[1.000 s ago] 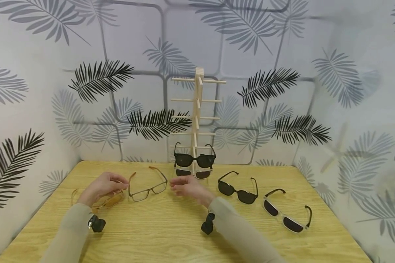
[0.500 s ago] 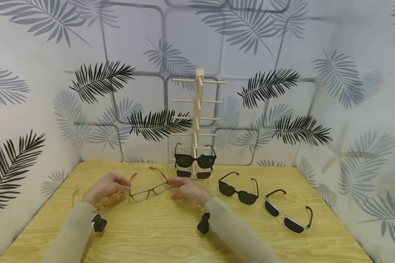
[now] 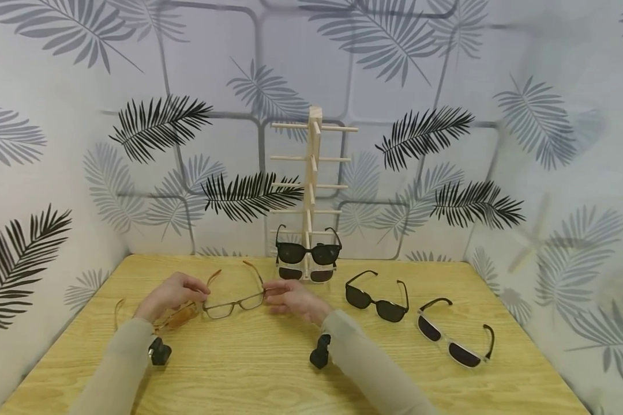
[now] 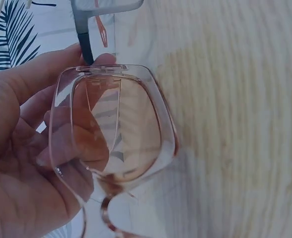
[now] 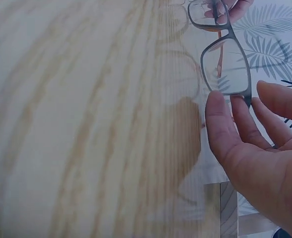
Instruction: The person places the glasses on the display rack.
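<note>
Grey-framed eyeglasses (image 3: 233, 305) with clear lenses and brown temple tips are held between both hands, temples pointing away. My left hand (image 3: 175, 295) pinches their left end near the hinge. At the opposite end, my right hand (image 3: 296, 301) has its fingertips on the corner of the frame, also seen in the right wrist view with the eyeglasses (image 5: 226, 64). Orange-tinted glasses (image 3: 179, 317) lie under my left hand, partly hidden by it. In the left wrist view these tinted glasses (image 4: 166, 134) cover part of the fingers.
A wooden eyewear rack (image 3: 311, 167) stands at the back, with black sunglasses (image 3: 307, 252) and clear-framed sunglasses (image 3: 321, 275) on its lowest rungs. Right of my hand lie black sunglasses (image 3: 376, 304) and white-framed sunglasses (image 3: 449, 343) on the wooden table (image 3: 249, 369).
My left hand has moved slightly right onto the eyeglasses' hinge, and my right hand has closed in from the other end. The eyeglasses have turned more level, their temples shifting right.
</note>
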Available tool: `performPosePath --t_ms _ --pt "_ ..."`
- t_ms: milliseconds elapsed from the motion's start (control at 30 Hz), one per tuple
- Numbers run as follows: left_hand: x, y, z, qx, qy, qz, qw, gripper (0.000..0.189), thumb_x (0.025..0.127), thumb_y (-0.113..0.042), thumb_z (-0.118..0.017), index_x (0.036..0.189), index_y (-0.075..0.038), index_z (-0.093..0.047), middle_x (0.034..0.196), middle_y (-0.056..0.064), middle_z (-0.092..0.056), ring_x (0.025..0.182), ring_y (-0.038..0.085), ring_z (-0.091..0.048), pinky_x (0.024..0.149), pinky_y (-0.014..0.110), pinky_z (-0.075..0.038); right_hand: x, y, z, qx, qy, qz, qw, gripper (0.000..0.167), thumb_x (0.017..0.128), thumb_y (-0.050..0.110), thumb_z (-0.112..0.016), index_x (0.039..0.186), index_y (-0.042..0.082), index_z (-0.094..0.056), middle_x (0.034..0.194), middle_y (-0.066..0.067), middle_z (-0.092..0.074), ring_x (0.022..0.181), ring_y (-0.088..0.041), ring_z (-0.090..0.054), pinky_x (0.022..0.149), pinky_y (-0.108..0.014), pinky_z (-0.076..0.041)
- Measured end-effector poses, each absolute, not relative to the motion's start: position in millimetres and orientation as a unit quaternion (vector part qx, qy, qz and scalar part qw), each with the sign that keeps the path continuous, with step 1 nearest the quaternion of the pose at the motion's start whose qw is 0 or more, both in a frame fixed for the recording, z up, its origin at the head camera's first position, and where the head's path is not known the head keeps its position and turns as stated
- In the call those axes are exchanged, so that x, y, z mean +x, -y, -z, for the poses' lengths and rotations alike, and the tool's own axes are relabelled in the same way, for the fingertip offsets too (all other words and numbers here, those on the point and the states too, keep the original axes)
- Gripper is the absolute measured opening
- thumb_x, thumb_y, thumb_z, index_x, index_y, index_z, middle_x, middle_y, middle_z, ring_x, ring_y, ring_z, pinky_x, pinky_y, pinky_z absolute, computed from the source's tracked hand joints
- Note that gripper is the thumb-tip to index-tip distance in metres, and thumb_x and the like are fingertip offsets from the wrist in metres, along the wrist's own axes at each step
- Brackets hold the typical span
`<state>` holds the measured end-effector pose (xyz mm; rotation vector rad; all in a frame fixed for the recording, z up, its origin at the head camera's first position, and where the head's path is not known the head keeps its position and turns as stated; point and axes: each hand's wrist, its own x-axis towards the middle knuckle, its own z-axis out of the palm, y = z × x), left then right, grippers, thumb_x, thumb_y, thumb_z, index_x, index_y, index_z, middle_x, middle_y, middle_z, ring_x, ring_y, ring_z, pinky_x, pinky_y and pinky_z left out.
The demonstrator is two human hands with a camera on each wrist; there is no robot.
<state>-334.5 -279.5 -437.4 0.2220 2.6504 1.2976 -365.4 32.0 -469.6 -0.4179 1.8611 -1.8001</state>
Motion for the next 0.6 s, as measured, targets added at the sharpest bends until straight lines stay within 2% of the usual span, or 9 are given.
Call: performPosePath --t_ms 200,267,433,533,600 --pt "-333 280 432 0.068 -0.892 -0.439 0.077 0.032 0.093 -0.018 -0.066 0.119 0.001 -0.067 0.102 0.009 -0.072 0.053 0.010 -0.034 0.048 0.025 -0.034 -364 -32 469 -0.151 -0.684 0.668 0.250 0.041 0.099 0.004 -0.056 0.139 -0.001 -0.051 0.127 -0.020 -0.061 0.113 -0.024 -0.064 0.093 -0.039 -0.055" --pt "-333 280 430 0.067 -0.891 -0.442 0.078 0.034 0.094 -0.021 -0.067 0.120 0.001 -0.067 0.104 0.007 -0.071 0.063 0.014 -0.043 0.052 0.027 -0.037 -362 -31 468 -0.149 -0.686 0.670 0.243 0.039 0.100 0.008 -0.055 0.138 -0.001 -0.053 0.130 -0.022 -0.060 0.110 -0.022 -0.066 0.091 -0.038 -0.056" --pt "-331 281 427 0.075 -0.864 -0.488 0.100 0.041 0.094 -0.024 -0.067 0.126 0.003 -0.062 0.110 0.011 -0.069 0.090 0.023 -0.057 0.065 0.031 -0.048 -357 -27 465 -0.124 -0.682 0.686 0.223 0.037 0.101 0.012 -0.055 0.134 -0.003 -0.054 0.125 -0.025 -0.061 0.093 -0.015 -0.069 0.085 -0.035 -0.058" --pt "-330 283 425 0.077 -0.836 -0.530 0.118 0.043 0.095 -0.020 -0.066 0.129 0.006 -0.057 0.107 0.012 -0.069 0.087 0.021 -0.063 0.069 0.031 -0.054 -355 -25 464 -0.110 -0.676 0.694 0.219 0.036 0.100 0.013 -0.057 0.133 -0.003 -0.055 0.124 -0.025 -0.062 0.087 -0.012 -0.069 0.085 -0.035 -0.058" --pt "-328 284 424 0.079 -0.816 -0.558 0.129 0.043 0.096 -0.017 -0.065 0.130 0.008 -0.054 0.103 0.008 -0.070 0.085 0.017 -0.066 0.071 0.030 -0.057 -354 -25 463 -0.106 -0.675 0.698 0.215 0.037 0.099 0.014 -0.058 0.132 -0.003 -0.055 0.121 -0.024 -0.064 0.086 -0.012 -0.069 0.085 -0.036 -0.058"
